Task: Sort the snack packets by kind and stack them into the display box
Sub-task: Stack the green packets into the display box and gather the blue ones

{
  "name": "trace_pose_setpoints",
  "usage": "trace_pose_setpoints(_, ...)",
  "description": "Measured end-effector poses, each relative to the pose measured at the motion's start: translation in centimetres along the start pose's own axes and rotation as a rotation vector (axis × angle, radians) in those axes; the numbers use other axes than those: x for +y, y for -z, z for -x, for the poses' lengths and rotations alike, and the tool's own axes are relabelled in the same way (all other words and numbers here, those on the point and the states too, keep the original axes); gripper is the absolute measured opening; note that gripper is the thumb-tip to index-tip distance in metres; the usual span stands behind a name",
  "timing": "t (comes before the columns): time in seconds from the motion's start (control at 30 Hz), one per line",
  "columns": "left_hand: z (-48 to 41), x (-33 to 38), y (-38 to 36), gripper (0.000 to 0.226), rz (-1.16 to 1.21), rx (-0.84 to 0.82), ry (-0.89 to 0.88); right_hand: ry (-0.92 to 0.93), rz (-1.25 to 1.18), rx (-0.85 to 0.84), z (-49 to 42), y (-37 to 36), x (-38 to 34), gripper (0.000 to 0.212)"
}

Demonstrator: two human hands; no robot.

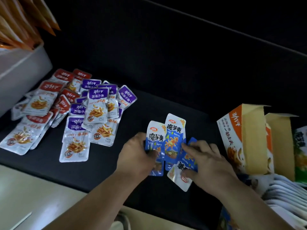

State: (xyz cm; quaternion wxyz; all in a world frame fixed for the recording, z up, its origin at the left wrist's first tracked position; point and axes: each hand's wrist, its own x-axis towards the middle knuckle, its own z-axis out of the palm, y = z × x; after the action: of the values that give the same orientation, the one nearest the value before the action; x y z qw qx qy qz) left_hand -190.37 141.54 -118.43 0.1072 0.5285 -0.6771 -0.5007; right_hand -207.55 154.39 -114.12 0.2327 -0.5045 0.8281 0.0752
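Observation:
Several blue snack packets [173,138] lie bunched at the middle of the black table [166,72]. My left hand [136,155] grips the leftmost blue packet [155,135] at its lower part. My right hand [207,161] rests on the right-hand blue packets, fingers curled over one that lies face up and slanted [178,178]. A loose pile of red-topped packets [48,97] and purple-topped packets [98,103] spreads over the table's left side. An open orange and white display box [245,140] stands at the right.
A grey bin [20,70] with orange packets [25,19] sits at the far left. Stacked white packets [285,195] and a green packet [301,146] lie beyond the display box at the right edge. A pale counter edge [33,196] runs along the front.

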Motion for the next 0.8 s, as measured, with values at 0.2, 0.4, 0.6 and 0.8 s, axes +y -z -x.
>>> trace_pose_setpoints(0.2, 0.2, 0.4, 0.3, 0.009, 0.201, 0.035, -0.005, -0.074, 0.027, 0.010, 0.4, 0.1, 0.1, 0.051)
trace_pose_setpoints(0.4, -0.2, 1.3, 0.2, 0.012, 0.324, 0.124, -0.005, -0.208, -0.630, 0.013, 0.4, 3.0, 1.4, 0.022)
trace_pose_setpoints(0.6, -1.1, 2.3, -1.0, 0.019, 0.296, 0.008, -0.009, -0.469, -1.189, 0.379, -2.0, 0.9, 0.2, 0.013)
trace_pose_setpoints(0.8, -1.6, 1.6, -1.9, 0.005, -0.079, 0.042, -0.050, -0.574, -1.370, 0.384, -3.0, -0.8, 0.5, 0.009)
